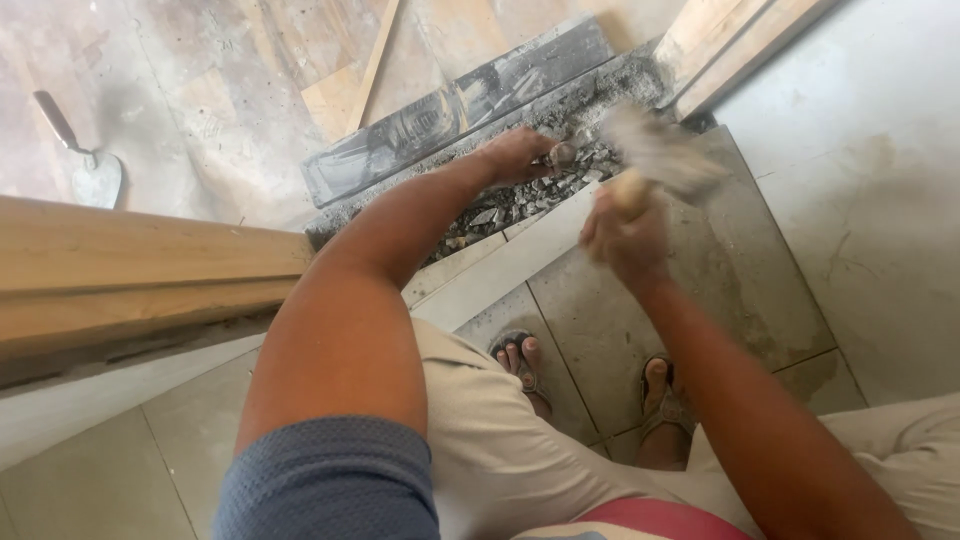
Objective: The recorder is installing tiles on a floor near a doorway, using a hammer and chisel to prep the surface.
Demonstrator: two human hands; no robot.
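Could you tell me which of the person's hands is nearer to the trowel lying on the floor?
Left. The left hand is in the rubble, well right of the trowel; the right hand is farther right still.

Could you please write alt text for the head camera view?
A squatting person's left hand holds a chisel in a rubble-filled floor trench while the right hand swings a blurred hammer. A trowel lies far left, beyond a wooden plank.

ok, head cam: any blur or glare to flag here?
Head view: the right hand and hammer are motion-smeared; the left hand, chisel and rubble stay fairly sharp. Light is soft, with mild sheen on the dark tile strip.
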